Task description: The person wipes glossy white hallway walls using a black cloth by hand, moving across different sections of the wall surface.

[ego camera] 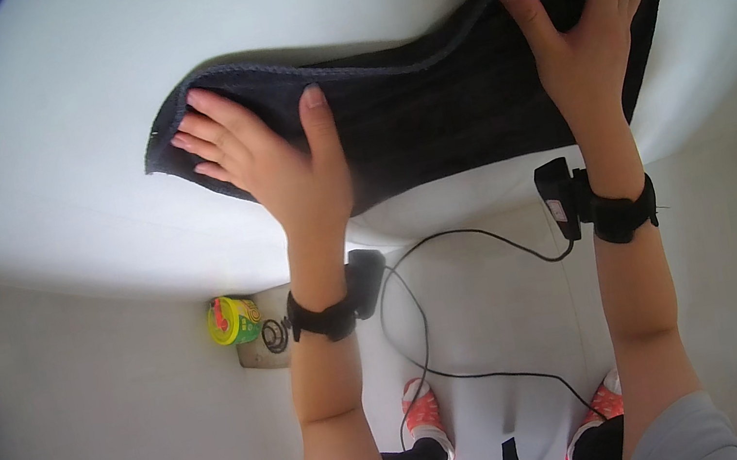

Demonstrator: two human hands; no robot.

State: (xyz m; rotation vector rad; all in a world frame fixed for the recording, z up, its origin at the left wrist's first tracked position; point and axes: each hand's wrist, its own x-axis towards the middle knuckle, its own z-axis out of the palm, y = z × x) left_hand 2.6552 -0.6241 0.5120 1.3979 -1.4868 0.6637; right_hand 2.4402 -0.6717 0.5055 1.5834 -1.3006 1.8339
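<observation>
A wide piece of black fabric lies across the white surface in front of me, its far edge wavy with a thick stitched seam. My left hand rests palm down on the left part of the fabric, thumb apart and fingertips near the raised edge. On the right part, my right hand is spread flat, its fingers reaching towards the upper right corner. Both hands touch the cloth from above without visibly gripping it. Between them the middle of the fabric dips towards me.
Each wrist wears a black strap with a small device, and a thin black cable loops below. A yellow and green tub stands at lower left beside a dark coil. My feet, in red and white footwear, are underneath.
</observation>
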